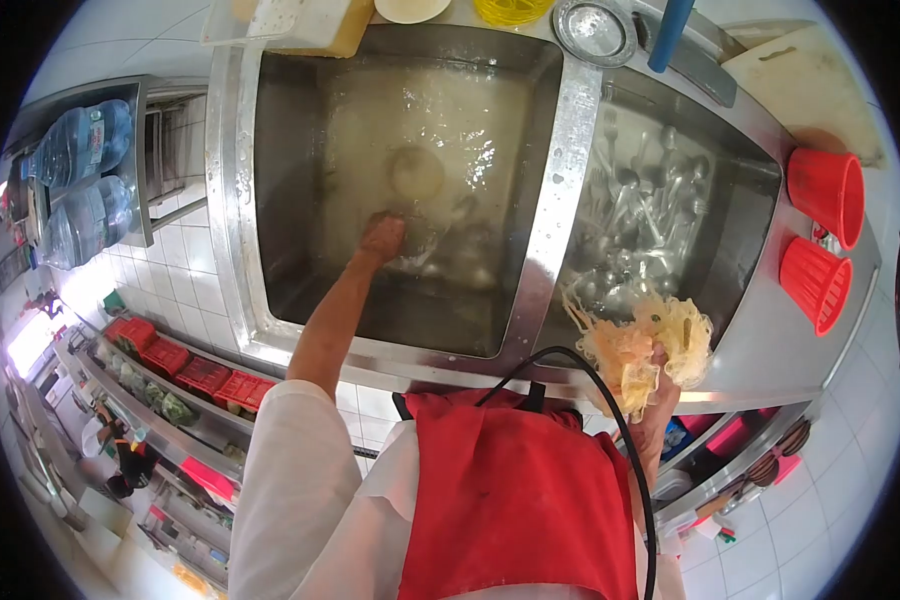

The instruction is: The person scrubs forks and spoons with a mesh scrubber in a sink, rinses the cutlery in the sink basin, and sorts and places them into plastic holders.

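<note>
My left hand (383,237) reaches down into the cloudy water of the left sink basin (290,180). Its fingertips are partly under the surface, so whether they grip anything is hidden. A round dish-like shape (415,173) lies sunken just beyond it, and blurred metal pieces (460,262) lie to its right underwater. At the front edge of the right basin (738,215), my right hand (658,385) is closed on a frayed, pale yellow and orange mesh scrubber (630,350). Several spoons and forks (645,200) lie in water in that basin, beyond the scrubber.
Two red plastic baskets (825,198) stand on the right counter. Along the back edge are a metal dish (594,30), a knife (700,70), a blue handle (672,35) and a plastic container (300,22). A steel divider (560,190) separates the basins. Water bottles (85,145) sit left.
</note>
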{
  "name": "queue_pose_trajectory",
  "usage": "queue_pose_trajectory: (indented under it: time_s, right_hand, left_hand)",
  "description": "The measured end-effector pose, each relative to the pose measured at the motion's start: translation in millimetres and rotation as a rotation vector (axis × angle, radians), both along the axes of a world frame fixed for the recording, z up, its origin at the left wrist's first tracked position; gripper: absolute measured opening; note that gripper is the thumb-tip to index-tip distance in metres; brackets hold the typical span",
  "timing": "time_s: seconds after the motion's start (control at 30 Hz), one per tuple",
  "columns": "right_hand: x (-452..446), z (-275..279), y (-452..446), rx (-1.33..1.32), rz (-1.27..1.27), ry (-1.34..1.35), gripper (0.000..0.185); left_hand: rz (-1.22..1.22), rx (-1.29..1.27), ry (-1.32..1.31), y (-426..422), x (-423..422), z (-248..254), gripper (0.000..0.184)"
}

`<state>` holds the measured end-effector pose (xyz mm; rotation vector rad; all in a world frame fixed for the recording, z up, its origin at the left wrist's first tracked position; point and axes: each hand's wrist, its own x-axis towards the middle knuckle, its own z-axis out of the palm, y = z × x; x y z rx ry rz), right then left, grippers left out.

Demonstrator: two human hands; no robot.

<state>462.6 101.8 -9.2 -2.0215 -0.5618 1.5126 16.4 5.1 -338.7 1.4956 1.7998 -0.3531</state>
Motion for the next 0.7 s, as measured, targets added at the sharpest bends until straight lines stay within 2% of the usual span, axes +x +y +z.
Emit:
queue_pose_trajectory:
  time_s: [0.03, 0.1, 0.13, 0.17, 0.2, 0.27, 0.3, 0.43, 0.47, 0.5, 0.57, 0.7]
  right_hand:
    - [0.9, 1.1, 1.5, -0.005, -0.015, 0.026, 0.045]
    - [2.8, 1.3, 2.1, -0.003, 0.003, -0.017, 0.044]
    - [2.7, 1.4, 2.4, -0.009, 0.023, -0.049, 0.044]
    - [-0.6, 2.4, 2.4, 0.026, -0.006, -0.044, 0.043]
    - [1.9, 2.4, 2.0, 0.026, -0.009, -0.049, 0.043]
    - [3.5, -1.0, -0.6, 0.047, -0.074, 0.021, 0.042]
    - [0.5, 3.3, 1.0, 0.013, -0.032, -0.008, 0.041]
    - [2.0, 2.1, 0.0, -0.002, 0.028, -0.040, 0.041]
    - [-4.5, 6.0, 1.5, 0.027, 0.019, -0.044, 0.041]
    - [-7.0, 8.8, 2.7, 0.056, 0.017, -0.048, 0.040]
    - [-3.3, 2.9, -0.2, 0.050, -0.033, -0.021, 0.041]
    - [-7.1, 10.7, 2.0, 0.001, -0.067, 0.002, 0.043]
  left_hand:
    - [-0.010, -0.079, -0.021, 6.4, -2.2, -3.9, 0.023]
    - [0.482, 0.270, -0.510, 9.2, -11.3, -1.9, 0.023]
    - [0.592, 0.432, -0.529, 18.8, -12.9, 7.5, 0.025]
    - [0.653, 0.533, -0.430, 26.4, -12.5, 16.9, 0.028]
    - [0.644, 0.511, -0.230, 35.0, -10.8, 28.3, 0.032]
    - [0.577, 0.426, 0.048, 42.4, -3.0, 50.3, 0.040]
    - [0.510, 0.386, 0.104, 37.3, 3.3, 58.3, 0.044]
    - [0.056, 0.419, 0.103, -19.0, 15.0, 48.5, 0.055]
    - [-0.200, 0.472, 0.065, -32.9, 17.9, 43.0, 0.057]
    - [-0.196, 0.467, 0.061, -33.7, 23.1, 47.6, 0.057]
    - [-0.339, -0.004, 0.120, -20.3, 31.2, 61.1, 0.060]
    - [-0.513, 0.130, 0.189, -51.0, 43.8, -13.6, 0.062]
